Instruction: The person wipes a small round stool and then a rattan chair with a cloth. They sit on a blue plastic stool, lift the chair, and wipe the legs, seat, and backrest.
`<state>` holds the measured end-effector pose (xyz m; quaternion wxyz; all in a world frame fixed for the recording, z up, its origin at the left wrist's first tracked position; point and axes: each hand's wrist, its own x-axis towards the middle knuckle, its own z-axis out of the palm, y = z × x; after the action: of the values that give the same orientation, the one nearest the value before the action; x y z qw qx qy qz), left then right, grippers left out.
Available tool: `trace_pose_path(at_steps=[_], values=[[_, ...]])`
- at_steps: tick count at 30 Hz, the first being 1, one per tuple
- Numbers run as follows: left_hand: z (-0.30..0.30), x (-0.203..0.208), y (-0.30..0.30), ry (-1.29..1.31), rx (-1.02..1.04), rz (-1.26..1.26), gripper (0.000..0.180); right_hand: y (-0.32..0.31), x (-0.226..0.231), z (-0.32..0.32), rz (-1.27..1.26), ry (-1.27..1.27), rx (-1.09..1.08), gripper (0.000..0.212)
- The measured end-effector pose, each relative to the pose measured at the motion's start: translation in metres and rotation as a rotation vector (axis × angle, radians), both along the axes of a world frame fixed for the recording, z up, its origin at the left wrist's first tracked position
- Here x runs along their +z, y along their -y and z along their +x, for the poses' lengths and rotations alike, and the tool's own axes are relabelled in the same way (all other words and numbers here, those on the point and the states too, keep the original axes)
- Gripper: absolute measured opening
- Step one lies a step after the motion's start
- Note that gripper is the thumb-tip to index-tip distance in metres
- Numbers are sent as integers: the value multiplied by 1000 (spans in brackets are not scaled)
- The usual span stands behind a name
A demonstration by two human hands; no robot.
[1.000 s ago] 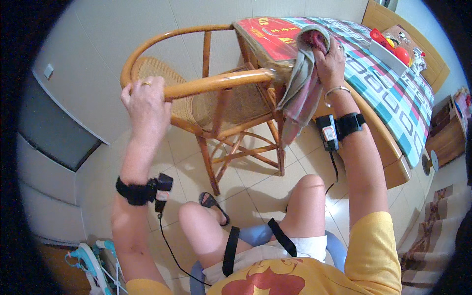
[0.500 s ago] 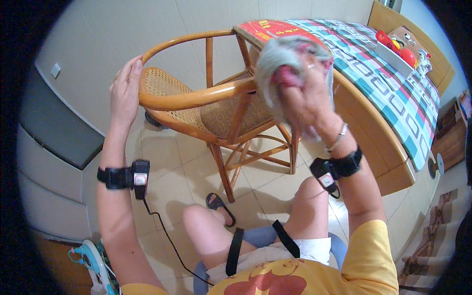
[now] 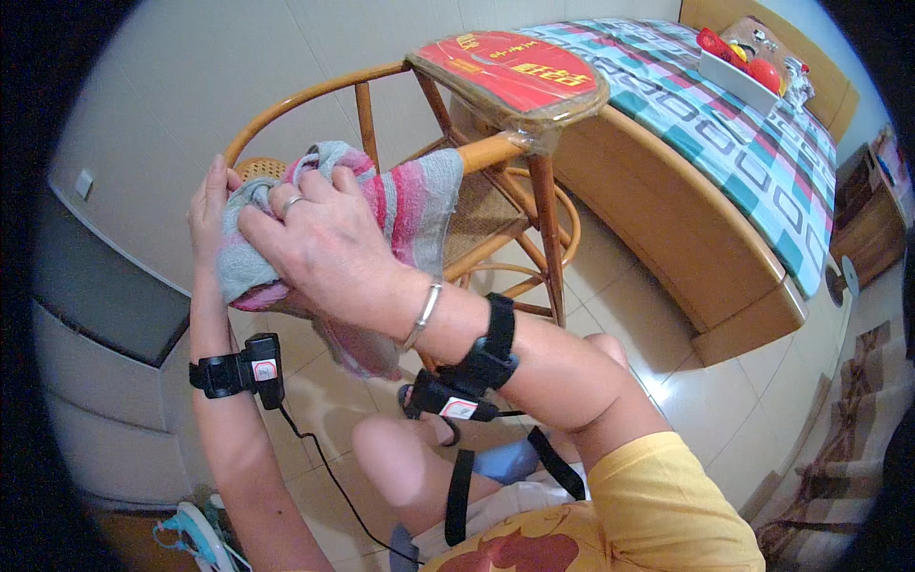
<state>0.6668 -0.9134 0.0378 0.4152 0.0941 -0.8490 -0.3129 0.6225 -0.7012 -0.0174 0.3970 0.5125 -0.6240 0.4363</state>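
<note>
- Carried leftward along the rattan chair (image 3: 484,212) from beside its red-covered board (image 3: 510,76), the striped cloth (image 3: 419,200) now drapes the left stretch of the chair's arm rail, and the person's right hand (image 3: 338,243) has crossed over with it.
- Bent fingers of that right hand dig into the bunched cloth and clutch its folds, apparently over the rail; a loose end hangs below the chair's arm.
- At the chair's outer left bend stands the left hand (image 3: 205,210), fingers pointing up just beside the cloth; fabric covers part of it, so whether it grips the rail cannot be told.
- Danger, by the look of it: a hard push at that bend could slide or tip the chair on the tiled floor (image 3: 624,319) if the left hand is not bracing; the hanging end could snag under the rail, and the hands, so close, could knock together.
- Over at the chair's right end, the red-covered board shows its whole top; half a second ago the cloth hid part of it.
- Beyond the chair, to the right, stands a wooden bed (image 3: 658,186), a white box (image 3: 739,84) of bright objects on its far part.
</note>
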Motion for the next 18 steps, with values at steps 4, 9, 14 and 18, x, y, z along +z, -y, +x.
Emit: trace_pose_path(at_steps=[4,9,14,18], values=[[3,-3,-3,-50,-111,-20,44,-35,-22,-33,-33,-42,-68,55],[2,-3,-10,-91,-76,-68,39,-107,-41,-84,117,120,-208,78],[0,-2,-19,-93,56,-56,42,-105,-31,-74,150,133,-202,71],[2,-2,-21,-38,171,-122,43,-50,-14,-31,114,45,-42,70]])
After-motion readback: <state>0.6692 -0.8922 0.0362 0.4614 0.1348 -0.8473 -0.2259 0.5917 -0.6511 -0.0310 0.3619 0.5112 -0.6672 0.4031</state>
